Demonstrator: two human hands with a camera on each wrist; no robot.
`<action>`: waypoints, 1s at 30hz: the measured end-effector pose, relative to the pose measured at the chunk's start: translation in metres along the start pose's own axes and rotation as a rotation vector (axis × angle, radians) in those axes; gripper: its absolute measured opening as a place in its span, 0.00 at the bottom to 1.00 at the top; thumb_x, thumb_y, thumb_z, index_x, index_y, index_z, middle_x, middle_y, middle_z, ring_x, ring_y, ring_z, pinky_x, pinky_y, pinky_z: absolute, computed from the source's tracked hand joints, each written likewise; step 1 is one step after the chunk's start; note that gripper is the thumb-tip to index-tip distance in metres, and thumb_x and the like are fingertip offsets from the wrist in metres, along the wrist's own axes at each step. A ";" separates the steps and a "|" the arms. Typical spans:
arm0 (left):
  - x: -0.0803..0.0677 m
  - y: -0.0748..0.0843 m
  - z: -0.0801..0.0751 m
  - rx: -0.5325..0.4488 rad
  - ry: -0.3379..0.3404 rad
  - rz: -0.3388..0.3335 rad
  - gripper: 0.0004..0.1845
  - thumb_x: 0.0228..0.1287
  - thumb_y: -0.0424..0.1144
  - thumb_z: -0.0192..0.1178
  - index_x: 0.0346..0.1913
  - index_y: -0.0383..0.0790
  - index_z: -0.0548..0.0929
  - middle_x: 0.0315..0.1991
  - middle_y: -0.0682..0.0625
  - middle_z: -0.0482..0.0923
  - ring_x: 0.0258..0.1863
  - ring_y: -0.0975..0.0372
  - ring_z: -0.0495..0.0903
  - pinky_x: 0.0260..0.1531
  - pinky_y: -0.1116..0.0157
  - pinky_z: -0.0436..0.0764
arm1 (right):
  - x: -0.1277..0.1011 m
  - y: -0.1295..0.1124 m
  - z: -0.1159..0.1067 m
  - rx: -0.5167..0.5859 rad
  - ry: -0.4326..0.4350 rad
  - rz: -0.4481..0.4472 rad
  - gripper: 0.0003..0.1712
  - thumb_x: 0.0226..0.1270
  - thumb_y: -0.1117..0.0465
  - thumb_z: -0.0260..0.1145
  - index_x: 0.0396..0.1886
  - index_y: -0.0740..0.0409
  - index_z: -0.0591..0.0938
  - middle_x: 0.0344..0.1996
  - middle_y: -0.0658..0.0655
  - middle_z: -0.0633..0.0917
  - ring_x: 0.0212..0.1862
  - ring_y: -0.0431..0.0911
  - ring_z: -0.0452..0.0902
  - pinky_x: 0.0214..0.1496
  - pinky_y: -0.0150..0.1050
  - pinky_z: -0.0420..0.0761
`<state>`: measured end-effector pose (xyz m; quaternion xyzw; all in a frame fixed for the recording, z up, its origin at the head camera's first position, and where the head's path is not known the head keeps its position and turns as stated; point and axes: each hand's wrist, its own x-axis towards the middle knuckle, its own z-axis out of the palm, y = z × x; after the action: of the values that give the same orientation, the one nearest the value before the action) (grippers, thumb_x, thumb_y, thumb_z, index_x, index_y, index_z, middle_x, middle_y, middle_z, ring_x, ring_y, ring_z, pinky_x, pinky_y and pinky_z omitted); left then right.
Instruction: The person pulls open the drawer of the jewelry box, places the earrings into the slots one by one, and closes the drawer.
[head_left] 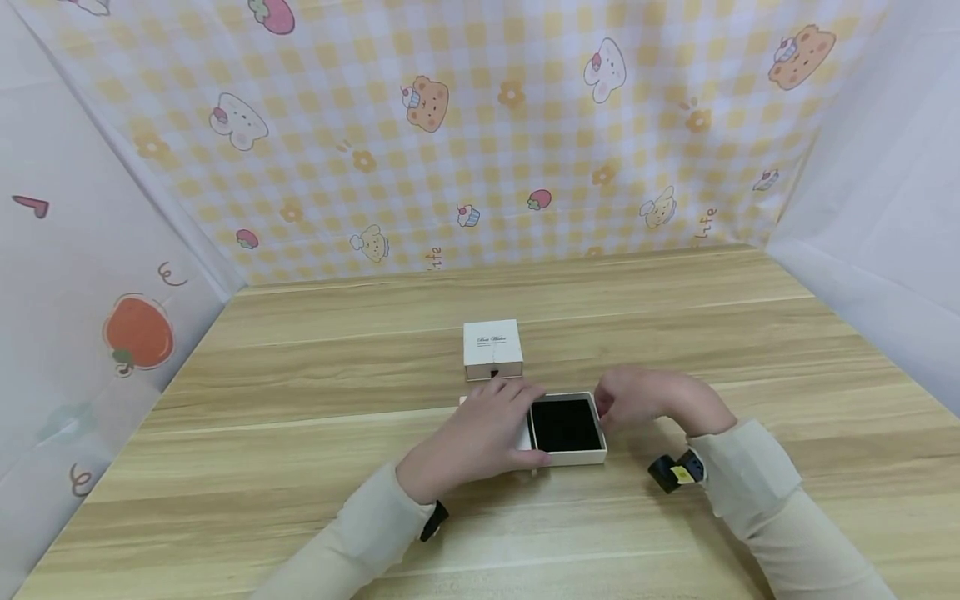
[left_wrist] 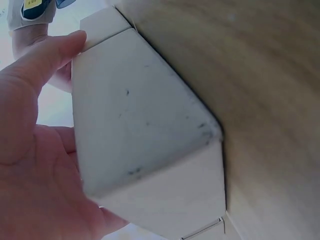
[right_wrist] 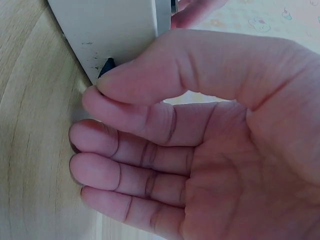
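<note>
A small white drawer-style gift box lies on the table with its drawer (head_left: 576, 458) pulled out to the right, showing a black lining (head_left: 566, 425). My left hand (head_left: 487, 433) grips the box's outer sleeve (left_wrist: 145, 110) from above, thumb on the near side and fingers over the far side. At the drawer's right end is my right hand (head_left: 637, 393). Its thumb and index finger pinch a dark ribbon pull tab (right_wrist: 107, 66), while the other fingers lie curled below. In the head view, most of the sleeve is hidden under the left hand.
Just behind the left hand stands another white gift box (head_left: 492, 343), closed, with black lettering on top and a dark tab in front. The wood-grain table (head_left: 300, 350) ends at a yellow checked cloth (head_left: 465, 150) at the back.
</note>
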<state>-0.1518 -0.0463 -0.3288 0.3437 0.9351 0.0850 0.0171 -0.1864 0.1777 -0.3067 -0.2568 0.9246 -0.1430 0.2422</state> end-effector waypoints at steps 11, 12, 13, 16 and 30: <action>0.000 0.000 0.000 0.003 -0.008 -0.001 0.40 0.54 0.62 0.60 0.65 0.42 0.67 0.63 0.49 0.68 0.64 0.53 0.65 0.64 0.52 0.62 | 0.000 0.000 -0.001 0.000 -0.004 -0.001 0.06 0.50 0.63 0.64 0.17 0.55 0.77 0.17 0.45 0.72 0.23 0.38 0.64 0.25 0.31 0.65; 0.000 0.000 0.000 0.003 -0.009 -0.002 0.40 0.54 0.62 0.60 0.65 0.42 0.67 0.63 0.49 0.68 0.64 0.53 0.65 0.64 0.52 0.62 | 0.000 0.000 -0.001 0.000 -0.004 -0.001 0.06 0.50 0.63 0.64 0.17 0.55 0.77 0.17 0.45 0.72 0.23 0.38 0.64 0.25 0.31 0.65; 0.000 0.000 0.000 0.001 -0.010 -0.002 0.40 0.54 0.62 0.60 0.65 0.42 0.67 0.63 0.49 0.68 0.64 0.53 0.65 0.64 0.52 0.62 | 0.000 0.000 -0.001 0.000 -0.004 -0.002 0.06 0.50 0.63 0.64 0.17 0.55 0.77 0.17 0.45 0.72 0.23 0.38 0.64 0.25 0.31 0.65; 0.000 0.000 -0.001 0.001 -0.015 -0.006 0.40 0.54 0.61 0.60 0.65 0.43 0.67 0.63 0.49 0.68 0.64 0.54 0.64 0.64 0.52 0.62 | 0.000 0.000 -0.001 0.004 -0.006 -0.002 0.06 0.50 0.63 0.64 0.17 0.55 0.77 0.17 0.45 0.72 0.24 0.38 0.65 0.25 0.31 0.65; -0.002 0.001 -0.002 0.001 -0.021 -0.009 0.39 0.55 0.61 0.60 0.65 0.43 0.67 0.63 0.49 0.68 0.64 0.54 0.65 0.63 0.53 0.63 | -0.004 0.003 -0.003 0.059 -0.008 -0.039 0.07 0.49 0.67 0.61 0.16 0.54 0.74 0.15 0.44 0.68 0.21 0.37 0.62 0.23 0.30 0.63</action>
<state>-0.1499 -0.0467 -0.3268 0.3405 0.9364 0.0810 0.0273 -0.1856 0.1827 -0.3039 -0.2680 0.9139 -0.1737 0.2506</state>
